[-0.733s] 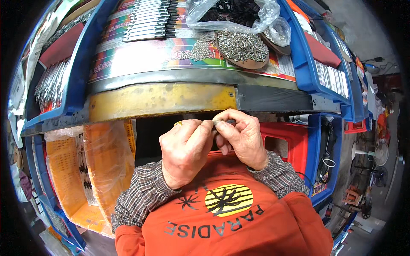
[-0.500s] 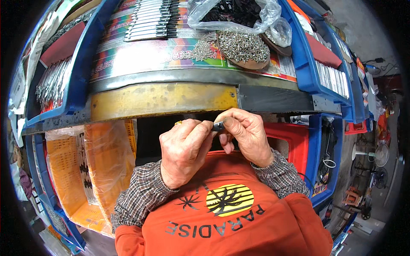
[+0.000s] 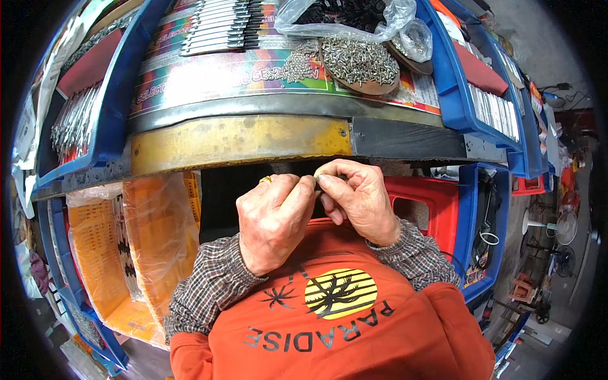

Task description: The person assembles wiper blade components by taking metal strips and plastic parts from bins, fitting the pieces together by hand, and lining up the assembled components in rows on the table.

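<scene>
My left hand and my right hand meet in front of the table edge, fingertips together. Both pinch a small dark part, which the fingers almost wholly cover; its kind cannot be made out. On the table ahead, small silver rivet-like pins fill a round brown dish, and a loose heap of the same pins lies to its left. Farther left is a row of flat silver metal pieces with dark ends. Black parts sit inside a clear plastic bag behind the dish.
Blue bins with silver pieces stand at the left and right of the table. The table's front edge runs just beyond my hands. Below it are an orange crate, a red plastic frame and another blue bin.
The right thumb and fingers have shifted slightly left and closed over the dark part. Half a second ago its end with a small hole showed; now it is mostly covered.
</scene>
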Available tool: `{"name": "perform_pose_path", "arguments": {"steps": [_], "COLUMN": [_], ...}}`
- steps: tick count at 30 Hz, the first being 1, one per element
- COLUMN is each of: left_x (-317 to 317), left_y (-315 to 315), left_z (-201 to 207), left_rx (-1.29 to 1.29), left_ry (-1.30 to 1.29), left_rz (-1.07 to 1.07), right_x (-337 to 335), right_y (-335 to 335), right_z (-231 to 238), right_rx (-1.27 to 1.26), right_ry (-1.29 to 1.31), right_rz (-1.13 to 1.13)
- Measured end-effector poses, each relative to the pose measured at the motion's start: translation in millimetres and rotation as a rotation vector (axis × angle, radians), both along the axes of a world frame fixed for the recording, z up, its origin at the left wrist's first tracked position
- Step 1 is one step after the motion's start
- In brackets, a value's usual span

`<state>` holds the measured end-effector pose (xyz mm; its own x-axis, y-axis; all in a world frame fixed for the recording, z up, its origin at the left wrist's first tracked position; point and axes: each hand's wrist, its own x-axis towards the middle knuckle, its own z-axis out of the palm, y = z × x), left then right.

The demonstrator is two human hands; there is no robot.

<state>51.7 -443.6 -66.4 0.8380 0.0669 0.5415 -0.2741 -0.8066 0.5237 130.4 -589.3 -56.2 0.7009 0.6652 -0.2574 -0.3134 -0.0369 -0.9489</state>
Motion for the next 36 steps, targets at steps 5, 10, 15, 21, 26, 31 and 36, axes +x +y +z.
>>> {"name": "perform_pose_path", "arguments": {"steps": [5, 10, 15, 21, 26, 31, 36], "left_x": [5.2, 6.1, 2.5, 2.1, -4.3, -4.0, -0.4], "left_y": [-2.3, 3.0, 8.3, 3.6, 1.5, -0.1, -0.8], "left_z": [-6.0, 2.3, 3.1, -2.5, -3.4, -6.8, -6.5], "left_rx": [-0.015, -0.150, -0.122, -0.019, 0.031, 0.045, 0.023], "left_ry": [-0.076, -0.044, 0.002, -0.077, 0.027, 0.026, -0.002], "left_rz": [0.034, -0.011, -0.071, -0.019, -0.032, -0.015, -0.026], "right_x": [-3.9, -4.7, -2.6, -3.1, 1.7, -4.8, -8.6], "right_y": [3.1, -0.1, -5.5, -4.9, -5.8, -2.9, -3.5], "right_z": [-6.0, -6.9, -10.6, -7.7, -4.7, -5.5, -9.7], "right_rx": [0.013, 0.082, 0.104, 0.050, -0.028, -0.034, -0.024], "right_ry": [-0.029, -0.050, -0.022, -0.004, 0.023, -0.001, -0.030], "right_rz": [-0.045, -0.078, -0.011, 0.008, 0.073, 0.024, -0.061]}}
